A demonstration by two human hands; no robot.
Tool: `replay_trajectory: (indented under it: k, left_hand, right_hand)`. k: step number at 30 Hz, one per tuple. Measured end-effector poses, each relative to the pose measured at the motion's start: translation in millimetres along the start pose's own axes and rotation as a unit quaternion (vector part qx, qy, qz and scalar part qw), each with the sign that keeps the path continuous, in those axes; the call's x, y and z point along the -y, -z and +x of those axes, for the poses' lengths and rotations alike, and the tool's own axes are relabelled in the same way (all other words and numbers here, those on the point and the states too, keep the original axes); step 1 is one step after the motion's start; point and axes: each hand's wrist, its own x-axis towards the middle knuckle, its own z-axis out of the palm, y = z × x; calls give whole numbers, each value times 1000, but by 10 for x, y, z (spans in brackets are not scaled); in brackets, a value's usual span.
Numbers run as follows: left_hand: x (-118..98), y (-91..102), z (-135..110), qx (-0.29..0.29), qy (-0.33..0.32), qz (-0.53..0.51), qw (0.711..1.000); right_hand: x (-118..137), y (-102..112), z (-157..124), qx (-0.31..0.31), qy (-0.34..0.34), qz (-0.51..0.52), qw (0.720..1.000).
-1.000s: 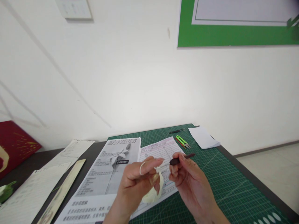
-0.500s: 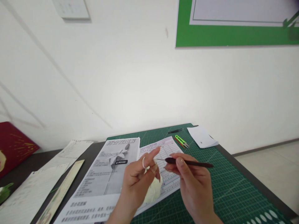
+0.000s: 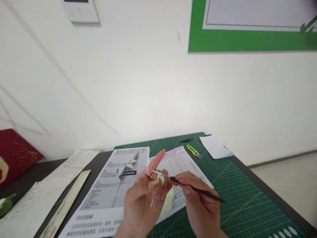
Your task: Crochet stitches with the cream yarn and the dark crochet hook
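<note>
My left hand (image 3: 141,198) pinches a small white crochet piece (image 3: 161,178) between thumb and fingers, its index finger stretched up. White yarn (image 3: 148,171) loops round that index finger, and a loose tail hangs below the piece. In my right hand (image 3: 203,206) is a crochet hook (image 3: 206,194) with a dark handle, gripped like a pen. Its thin metal shaft points left and its tip is at the crochet piece and yarn. Partly hidden behind my left hand, a pale cream ball of yarn (image 3: 168,201) rests on the papers.
A green cutting mat (image 3: 237,195) covers the table under a printed flower sheet (image 3: 99,195) and a chart sheet (image 3: 180,162). Green thread snips (image 3: 193,150), dark tweezers (image 3: 187,140) and white paper (image 3: 215,146) lie farther back. Handwritten sheets (image 3: 32,201) and a ruler-like strip (image 3: 66,201) are left.
My left hand has turned, bringing the white crochet piece into view. The hook has moved left and its tip now meets the piece near the raised index finger.
</note>
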Motion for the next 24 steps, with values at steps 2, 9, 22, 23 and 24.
replay_trajectory:
  k: [2, 9, 22, 23, 24]
  left_hand:
    - [-21, 23, 6, 24, 11, 20, 999]
    - [-67, 54, -10, 67, 48, 32, 996]
    - [-100, 82, -13, 89, 47, 37, 994]
    - [-101, 75, -15, 87, 47, 36, 995]
    - [-103, 68, -17, 85, 48, 35, 995]
  right_hand:
    - [-44, 29, -27, -18, -59, 59, 996]
    - [-19, 104, -26, -23, -156, 163, 974]
    - [108, 64, 111, -50, -163, 199, 965]
    - [110, 66, 115, -48, -164, 201, 965]
    - [113, 68, 120, -46, -165, 203, 964]
